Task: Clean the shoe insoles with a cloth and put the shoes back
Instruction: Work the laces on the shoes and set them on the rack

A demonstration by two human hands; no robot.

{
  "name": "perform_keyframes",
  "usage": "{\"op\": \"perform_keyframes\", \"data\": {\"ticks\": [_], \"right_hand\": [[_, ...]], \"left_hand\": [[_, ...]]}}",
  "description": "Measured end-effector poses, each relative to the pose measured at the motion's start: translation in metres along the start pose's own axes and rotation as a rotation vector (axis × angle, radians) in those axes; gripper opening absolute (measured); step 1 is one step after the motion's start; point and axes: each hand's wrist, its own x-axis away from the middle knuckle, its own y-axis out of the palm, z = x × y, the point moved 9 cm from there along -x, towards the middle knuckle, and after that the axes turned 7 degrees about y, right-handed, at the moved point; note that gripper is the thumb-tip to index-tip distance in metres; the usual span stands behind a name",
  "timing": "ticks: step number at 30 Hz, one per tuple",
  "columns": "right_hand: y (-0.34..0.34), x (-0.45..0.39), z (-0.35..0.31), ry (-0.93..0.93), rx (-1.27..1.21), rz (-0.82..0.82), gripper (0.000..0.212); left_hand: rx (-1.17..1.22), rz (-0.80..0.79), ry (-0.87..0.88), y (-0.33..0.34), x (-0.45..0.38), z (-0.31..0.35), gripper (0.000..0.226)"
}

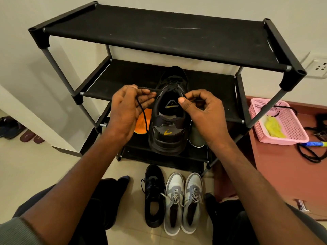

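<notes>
Mid-frame, black rack (159, 35) on pale tiled floor (35, 167); left hand (126, 110) and right hand (206, 111) each pinching a lace (143, 113) of black shoe (169, 128).

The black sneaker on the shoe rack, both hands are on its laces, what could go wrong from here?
1. The black sneaker with the yellow logo overhangs the fabric shelf's front; a hard lace tug may tip it off.
2. The left hand's black lace dangles over the orange insole and could drag it.
3. The right hand's grip looks slight and may slip.
</notes>
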Motion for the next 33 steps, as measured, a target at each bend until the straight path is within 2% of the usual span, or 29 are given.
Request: {"op": "perform_keyframes", "data": {"ticks": [4, 7, 11, 14, 21, 27, 33], "right_hand": [[-0.001, 0.001, 0.001, 0.006, -0.001, 0.015, 0.017], [-0.002, 0.001, 0.003, 0.035, -0.041, 0.029, 0.019], [-0.001, 0.005, 0.006, 0.151, -0.288, 0.012, 0.025], [-0.003, 0.007, 0.010, 0.216, -0.360, -0.010, 0.016], [-0.005, 0.005, 0.014, 0.166, -0.187, 0.057, 0.014], [-0.003, 0.003, 0.009, 0.050, -0.001, 0.096, 0.013], [-0.003, 0.009, -0.022, -0.282, 0.327, 0.087, 0.012]], "left_hand": [[-0.116, -0.094, 0.061, 0.010, 0.001, 0.006, 0.017], [-0.292, -0.178, 0.136, 0.018, 0.001, 0.011, 0.023], [-0.458, -0.221, 0.209, 0.023, 0.002, 0.011, 0.021], [-0.559, -0.207, 0.270, 0.024, 0.003, 0.012, 0.014], [-0.695, -0.279, 0.408, 0.035, 0.007, 0.015, 0.016], [-0.725, -0.274, 0.466, 0.034, 0.004, 0.020, 0.007], [-0.950, -0.374, 0.507, 0.044, 0.001, 0.025, 0.006]]}}
